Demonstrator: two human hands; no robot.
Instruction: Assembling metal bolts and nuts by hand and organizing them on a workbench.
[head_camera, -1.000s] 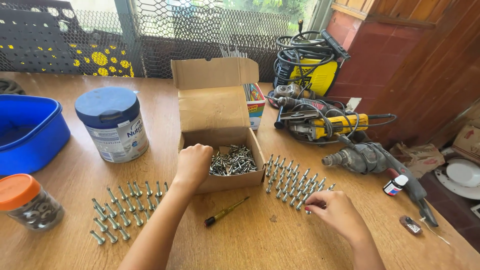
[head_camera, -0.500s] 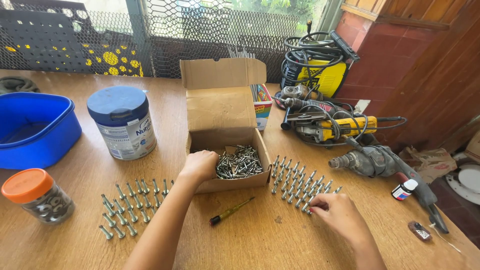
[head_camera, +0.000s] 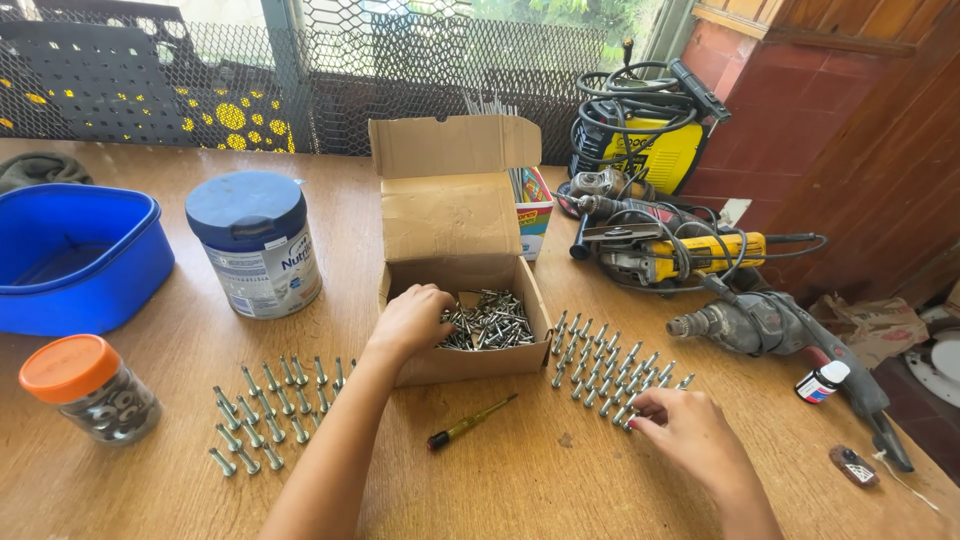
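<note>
Here, the left hand (head_camera: 412, 318) reaches into the open cardboard box (head_camera: 462, 268), its fingers curled down among the loose bolts (head_camera: 492, 320); whether it pinches one I cannot tell. The right hand (head_camera: 690, 436) rests on the wooden table (head_camera: 560, 480), fingertips together at the near end of the rows of bolts (head_camera: 610, 368) just right of the box. More bolts (head_camera: 272, 405) lie left of it, a small screwdriver (head_camera: 470, 422) in front.

open brown carton (head_camera: 455, 215) centre | blue-lidded white-labelled tin (head_camera: 255, 243) left
</note>
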